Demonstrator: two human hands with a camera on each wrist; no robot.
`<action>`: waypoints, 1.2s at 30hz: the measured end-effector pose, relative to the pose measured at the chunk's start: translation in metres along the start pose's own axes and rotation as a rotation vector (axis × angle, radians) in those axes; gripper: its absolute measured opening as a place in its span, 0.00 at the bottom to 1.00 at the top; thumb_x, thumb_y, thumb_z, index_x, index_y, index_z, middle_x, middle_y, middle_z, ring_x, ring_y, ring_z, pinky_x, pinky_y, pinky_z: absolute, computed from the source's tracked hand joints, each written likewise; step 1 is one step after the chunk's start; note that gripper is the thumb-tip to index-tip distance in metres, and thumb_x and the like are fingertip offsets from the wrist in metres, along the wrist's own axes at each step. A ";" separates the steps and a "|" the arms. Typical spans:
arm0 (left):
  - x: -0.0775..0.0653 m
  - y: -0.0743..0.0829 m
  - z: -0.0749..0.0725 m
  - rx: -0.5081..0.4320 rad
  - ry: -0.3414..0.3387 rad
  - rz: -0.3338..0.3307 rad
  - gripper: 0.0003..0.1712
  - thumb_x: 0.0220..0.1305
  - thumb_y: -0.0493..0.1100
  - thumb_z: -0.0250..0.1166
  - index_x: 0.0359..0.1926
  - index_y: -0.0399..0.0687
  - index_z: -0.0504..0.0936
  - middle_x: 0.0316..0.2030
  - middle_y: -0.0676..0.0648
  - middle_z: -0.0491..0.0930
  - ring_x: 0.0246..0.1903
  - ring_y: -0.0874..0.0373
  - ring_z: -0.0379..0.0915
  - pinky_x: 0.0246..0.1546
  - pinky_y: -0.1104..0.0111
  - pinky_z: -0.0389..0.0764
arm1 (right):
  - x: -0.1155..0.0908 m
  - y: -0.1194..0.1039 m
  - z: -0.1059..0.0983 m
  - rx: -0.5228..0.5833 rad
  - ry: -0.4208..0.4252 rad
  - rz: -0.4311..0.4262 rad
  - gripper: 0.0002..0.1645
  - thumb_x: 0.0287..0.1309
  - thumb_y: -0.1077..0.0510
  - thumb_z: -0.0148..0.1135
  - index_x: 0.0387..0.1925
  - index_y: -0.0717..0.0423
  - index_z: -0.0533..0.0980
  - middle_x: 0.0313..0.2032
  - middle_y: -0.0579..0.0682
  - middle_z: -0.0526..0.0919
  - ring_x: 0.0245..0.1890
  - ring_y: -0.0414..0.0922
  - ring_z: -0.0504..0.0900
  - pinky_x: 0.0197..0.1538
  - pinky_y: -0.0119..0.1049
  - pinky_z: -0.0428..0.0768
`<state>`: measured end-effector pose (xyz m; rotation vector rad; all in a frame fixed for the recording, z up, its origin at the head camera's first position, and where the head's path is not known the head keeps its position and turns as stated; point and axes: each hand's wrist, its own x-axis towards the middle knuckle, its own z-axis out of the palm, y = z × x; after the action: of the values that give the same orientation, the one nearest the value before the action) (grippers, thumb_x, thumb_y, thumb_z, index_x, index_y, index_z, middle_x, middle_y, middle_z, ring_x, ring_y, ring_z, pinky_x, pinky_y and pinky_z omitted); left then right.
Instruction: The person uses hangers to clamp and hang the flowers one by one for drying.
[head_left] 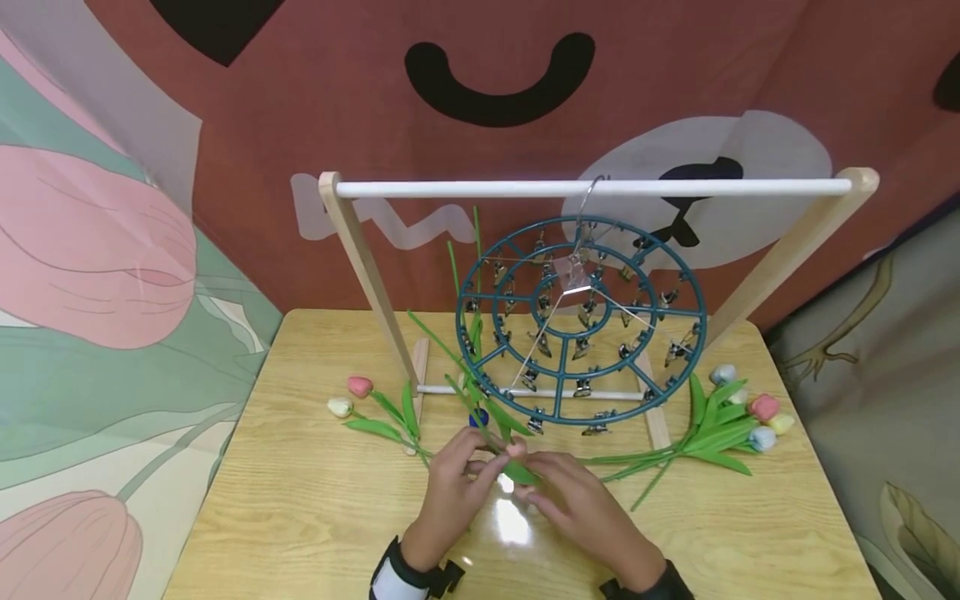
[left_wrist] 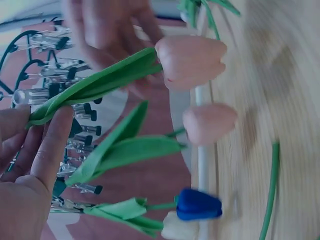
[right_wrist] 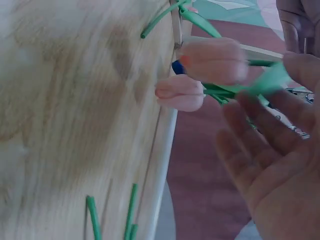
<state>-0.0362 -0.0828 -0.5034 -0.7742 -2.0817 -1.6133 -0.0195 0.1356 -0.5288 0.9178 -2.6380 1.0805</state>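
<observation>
My left hand [head_left: 459,483] pinches a pink tulip [left_wrist: 191,61] by its stem and green leaf [left_wrist: 95,87], flower head downward. Beside that flower, my right hand [head_left: 581,500] has its fingers loosely extended, with thumb and fingertips around the leaf in the right wrist view. A second pink tulip [left_wrist: 210,124] hangs close by, under the round blue-green clip hanger [head_left: 558,398]. A blue tulip [left_wrist: 199,204] and a white tulip [left_wrist: 179,226] also hang there, heads down. Metal clips [left_wrist: 60,74] line the hanger's rings near my left fingers.
The hanger hooks over a white rod [head_left: 480,189] on a wooden stand [head_left: 371,275]. On the wooden table [head_left: 300,517], a pink tulip [head_left: 360,386] and a white one [head_left: 340,407] lie left. A bunch of several tulips [head_left: 712,433] lies right, its stems pointing toward my hands.
</observation>
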 end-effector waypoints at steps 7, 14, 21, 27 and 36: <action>0.003 0.003 0.003 -0.295 0.088 -0.115 0.13 0.60 0.20 0.66 0.45 0.26 0.76 0.41 0.30 0.82 0.49 0.58 0.85 0.40 0.57 0.91 | -0.002 0.004 0.003 0.023 0.017 0.050 0.15 0.60 0.58 0.73 0.49 0.49 0.83 0.49 0.42 0.87 0.49 0.41 0.86 0.51 0.37 0.89; 0.001 -0.001 0.006 -0.446 0.056 -0.144 0.15 0.62 0.18 0.63 0.51 0.22 0.76 0.44 0.23 0.80 0.50 0.55 0.85 0.43 0.55 0.90 | -0.001 0.006 0.000 0.083 0.075 0.035 0.14 0.58 0.62 0.74 0.45 0.46 0.83 0.46 0.40 0.87 0.46 0.40 0.87 0.50 0.36 0.90; -0.009 0.001 0.019 -0.572 0.005 -0.264 0.18 0.67 0.21 0.60 0.57 0.20 0.74 0.51 0.18 0.76 0.56 0.48 0.83 0.54 0.60 0.88 | 0.005 0.000 -0.005 0.077 0.129 -0.006 0.17 0.54 0.65 0.75 0.45 0.47 0.84 0.46 0.42 0.88 0.45 0.43 0.88 0.50 0.36 0.90; -0.012 -0.001 0.029 -0.515 0.063 -0.362 0.14 0.69 0.26 0.62 0.53 0.22 0.79 0.47 0.21 0.80 0.51 0.56 0.85 0.54 0.61 0.87 | 0.009 -0.002 -0.010 0.093 0.080 0.075 0.24 0.56 0.62 0.76 0.54 0.54 0.80 0.49 0.47 0.86 0.47 0.45 0.88 0.51 0.35 0.89; -0.011 -0.006 0.030 -0.390 0.104 -0.412 0.10 0.68 0.29 0.64 0.49 0.27 0.82 0.47 0.26 0.82 0.48 0.55 0.86 0.51 0.61 0.88 | 0.018 -0.011 -0.021 0.053 0.057 0.242 0.49 0.57 0.50 0.77 0.74 0.54 0.62 0.53 0.51 0.82 0.48 0.43 0.84 0.49 0.41 0.90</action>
<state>-0.0309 -0.0567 -0.5219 -0.3709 -1.9653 -2.2741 -0.0293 0.1352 -0.5008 0.5761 -2.7371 1.2136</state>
